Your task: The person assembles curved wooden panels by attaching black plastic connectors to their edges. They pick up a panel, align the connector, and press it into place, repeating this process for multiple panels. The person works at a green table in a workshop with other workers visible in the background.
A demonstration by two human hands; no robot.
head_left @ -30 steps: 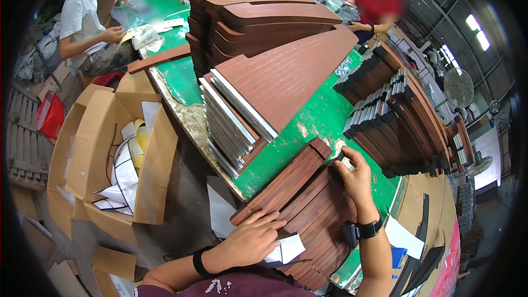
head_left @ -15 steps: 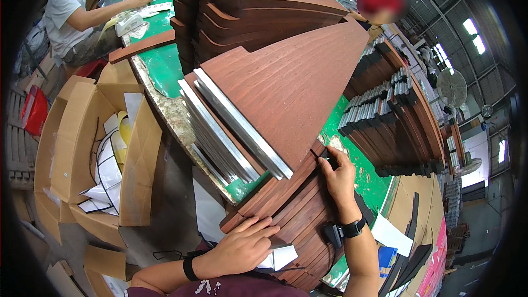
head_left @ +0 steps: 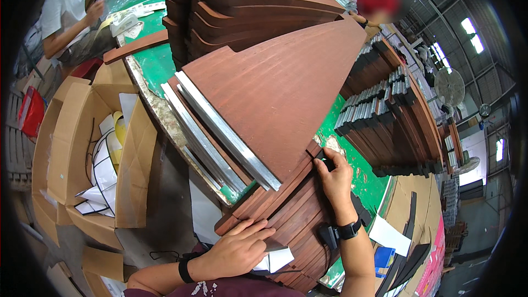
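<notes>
A long reddish-brown wooden board lies across more brown slats close in front of me. My left hand rests on the board's near-left end, fingers stretched out over its edge. At the far-right end, my right hand pinches a small black piece against the board; its exact shape is partly hidden by the fingers. Just beyond lies a wide stack of brown boards with silvery metal strips along its left edge. A folded white piece sits beside my left hand.
Tall stacked brown boards stand behind, and metal-edged boards at right, on the green table. An open cardboard box stands left. Black strips lie on cardboard at right. Two people work at the far side.
The view has shifted slightly, so the board stacks sit a little further left. Both my hands keep their places on the board. The person at far left has raised one hand.
</notes>
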